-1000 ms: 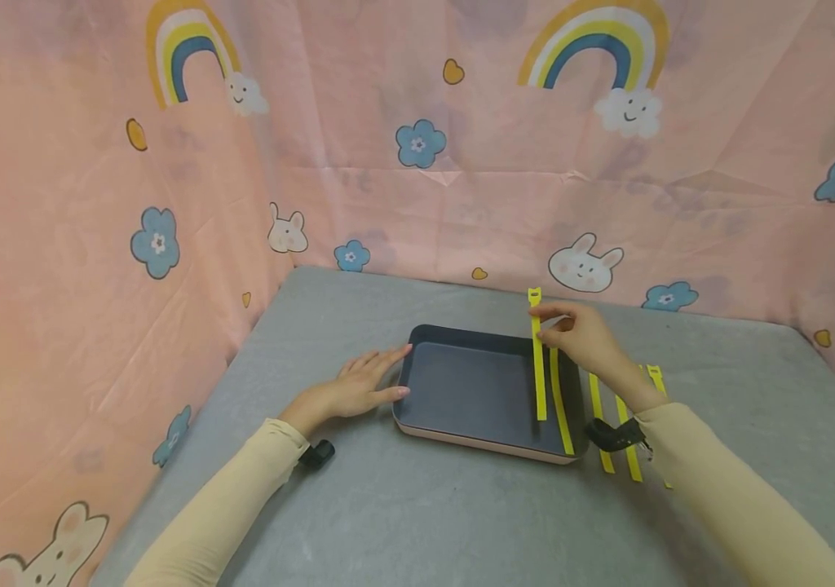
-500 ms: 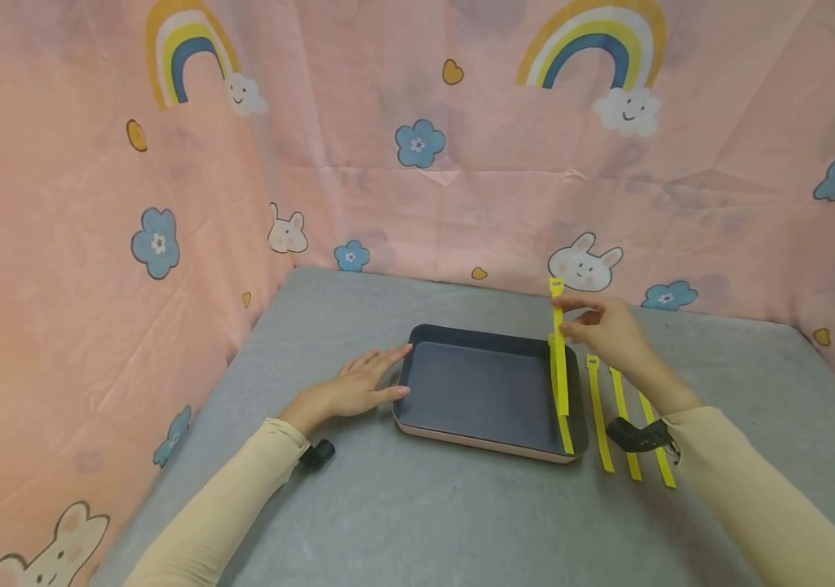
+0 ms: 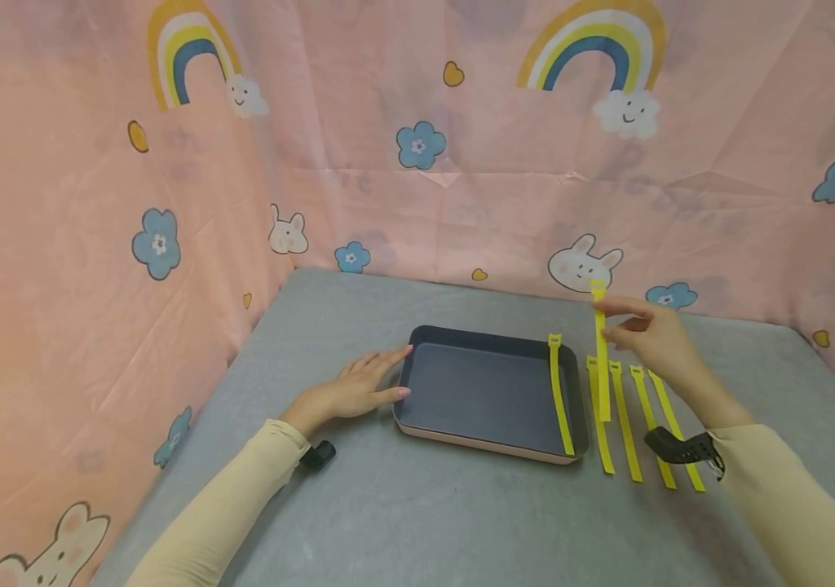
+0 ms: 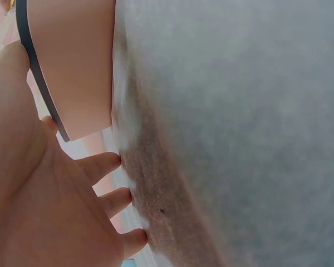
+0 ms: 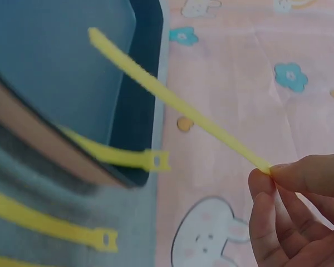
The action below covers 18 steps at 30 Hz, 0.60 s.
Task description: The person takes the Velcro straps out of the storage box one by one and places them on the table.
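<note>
My right hand pinches a yellow hook-and-loop cable tie between thumb and fingers, close to its slotted end. The tie hangs down just right of the tray, in front of others on the table; in the right wrist view the held tie stretches out straight. Another yellow tie lies inside the dark rectangular baking tray, along its right side, slotted end over the far rim. My left hand lies with spread fingers at the tray's left side, thumb and forefinger touching the rim; the left wrist view shows the tray's pinkish outer wall.
Several more yellow ties lie side by side on the grey tabletop, right of the tray. A pink patterned cloth rises behind the table and on its left.
My right hand has carried the held tie rightward, from over the tray to beyond its right edge. The left hand and tray stay where they were.
</note>
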Each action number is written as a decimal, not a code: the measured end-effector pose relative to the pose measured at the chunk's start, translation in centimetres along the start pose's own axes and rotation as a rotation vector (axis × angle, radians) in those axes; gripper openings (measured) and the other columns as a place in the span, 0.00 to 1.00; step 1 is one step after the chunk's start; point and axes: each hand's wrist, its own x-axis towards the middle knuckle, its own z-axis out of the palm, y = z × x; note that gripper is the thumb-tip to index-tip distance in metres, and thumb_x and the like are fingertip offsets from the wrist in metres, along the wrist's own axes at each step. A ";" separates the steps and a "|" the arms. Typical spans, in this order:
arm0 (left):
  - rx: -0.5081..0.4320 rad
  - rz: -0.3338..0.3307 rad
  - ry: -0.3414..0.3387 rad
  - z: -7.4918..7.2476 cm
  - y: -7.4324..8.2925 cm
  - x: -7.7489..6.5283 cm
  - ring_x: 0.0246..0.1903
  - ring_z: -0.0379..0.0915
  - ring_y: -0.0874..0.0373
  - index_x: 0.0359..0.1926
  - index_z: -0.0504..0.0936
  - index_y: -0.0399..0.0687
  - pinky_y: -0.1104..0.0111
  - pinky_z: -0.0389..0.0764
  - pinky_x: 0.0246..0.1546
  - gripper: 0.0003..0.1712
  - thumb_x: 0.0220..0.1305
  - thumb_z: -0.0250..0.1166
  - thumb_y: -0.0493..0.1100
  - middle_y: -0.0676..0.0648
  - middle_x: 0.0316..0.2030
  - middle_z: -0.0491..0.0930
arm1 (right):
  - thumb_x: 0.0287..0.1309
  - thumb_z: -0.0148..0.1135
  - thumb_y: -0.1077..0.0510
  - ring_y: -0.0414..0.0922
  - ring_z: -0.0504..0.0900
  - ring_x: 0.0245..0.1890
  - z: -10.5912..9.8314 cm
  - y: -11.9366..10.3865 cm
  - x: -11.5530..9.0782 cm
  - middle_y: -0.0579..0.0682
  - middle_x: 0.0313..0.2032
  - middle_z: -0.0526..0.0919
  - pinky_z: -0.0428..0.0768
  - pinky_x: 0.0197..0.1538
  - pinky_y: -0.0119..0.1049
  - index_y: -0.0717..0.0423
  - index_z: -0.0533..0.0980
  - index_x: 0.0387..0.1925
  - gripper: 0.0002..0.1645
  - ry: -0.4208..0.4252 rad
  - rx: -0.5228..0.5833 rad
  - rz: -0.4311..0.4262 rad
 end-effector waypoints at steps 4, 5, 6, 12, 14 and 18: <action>0.025 0.004 0.007 0.1 0.0 0.2 0.76 0.33 0.46 0.72 0.33 0.80 0.42 0.40 0.71 0.43 0.62 0.43 0.75 0.58 0.75 0.41 | 0.64 0.56 0.46 0.27 0.78 0.33 -1.2 1.4 -0.8 0.29 0.43 0.77 0.79 0.36 0.32 0.42 0.70 0.62 0.25 -0.025 -0.008 0.037; 0.031 0.003 0.009 0.1 -0.1 0.2 0.76 0.34 0.46 0.72 0.33 0.80 0.42 0.40 0.72 0.43 0.62 0.43 0.75 0.59 0.75 0.41 | 0.64 0.56 0.46 0.27 0.78 0.34 -1.4 1.8 -0.9 0.29 0.44 0.77 0.79 0.36 0.32 0.43 0.70 0.62 0.26 -0.031 -0.012 0.035; 0.038 0.000 0.008 0.1 -0.1 0.3 0.76 0.34 0.46 0.71 0.32 0.81 0.43 0.40 0.72 0.43 0.62 0.42 0.75 0.59 0.75 0.41 | 0.64 0.56 0.47 0.27 0.78 0.34 -1.6 2.2 -1.1 0.28 0.44 0.76 0.79 0.36 0.31 0.45 0.70 0.63 0.26 -0.036 -0.015 0.031; 0.042 -0.012 0.002 0.2 0.0 0.3 0.76 0.34 0.46 0.71 0.32 0.82 0.43 0.41 0.72 0.43 0.61 0.43 0.76 0.59 0.75 0.42 | 0.63 0.57 0.47 0.25 0.78 0.35 -2.4 4.6 -1.9 0.21 0.44 0.71 0.79 0.35 0.30 0.48 0.70 0.63 0.27 -0.037 -0.010 0.042; 0.041 -0.016 0.000 0.1 0.0 0.3 0.76 0.34 0.46 0.71 0.32 0.82 0.43 0.40 0.72 0.43 0.61 0.43 0.76 0.59 0.75 0.42 | 0.63 0.57 0.45 0.25 0.78 0.35 -2.7 5.3 -2.1 0.18 0.43 0.70 0.79 0.36 0.29 0.48 0.70 0.63 0.28 -0.037 -0.016 0.058; 0.038 -0.017 0.003 0.2 0.1 0.2 0.76 0.34 0.46 0.71 0.33 0.82 0.43 0.40 0.72 0.43 0.61 0.43 0.75 0.60 0.75 0.42 | 0.64 0.56 0.45 0.25 0.78 0.34 -3.4 6.6 -2.6 0.19 0.43 0.70 0.78 0.36 0.33 0.49 0.69 0.63 0.28 -0.052 -0.065 0.059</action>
